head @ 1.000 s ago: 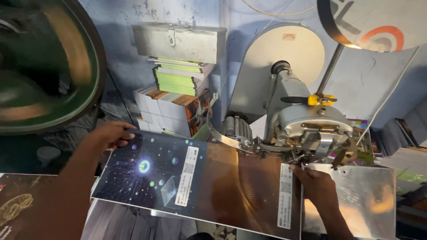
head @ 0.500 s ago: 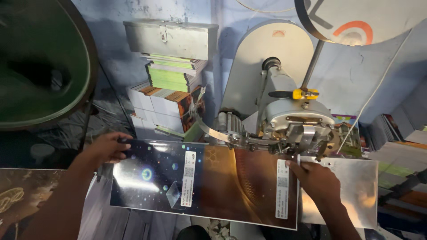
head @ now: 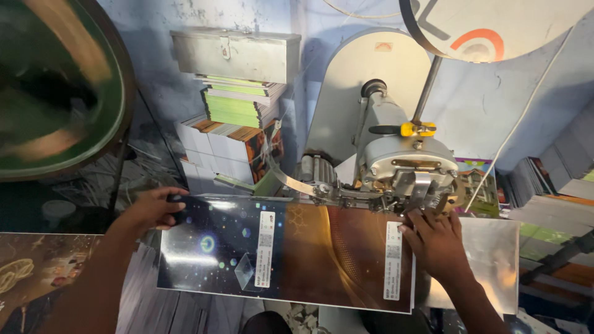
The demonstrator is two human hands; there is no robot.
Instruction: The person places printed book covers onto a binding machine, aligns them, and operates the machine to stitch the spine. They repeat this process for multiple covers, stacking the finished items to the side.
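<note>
**Cover sheet at stitcher head, feed underway**

Glossy printed cover sheet lies flat under stitching machine. L hand grips its left edge, fingers closed on it; R hand presses flat on right end, fingers spread, near the head. Judged mid-pass; no finished piece visible beside it.

Left hand sits curled at the far left corner of the cover sheet, fingers closed over its edge, forearm running down to the lower left. Right hand lies flat, palm down, on the sheet's right end, fingers pointing away, forearm angling off lower right.
</note>
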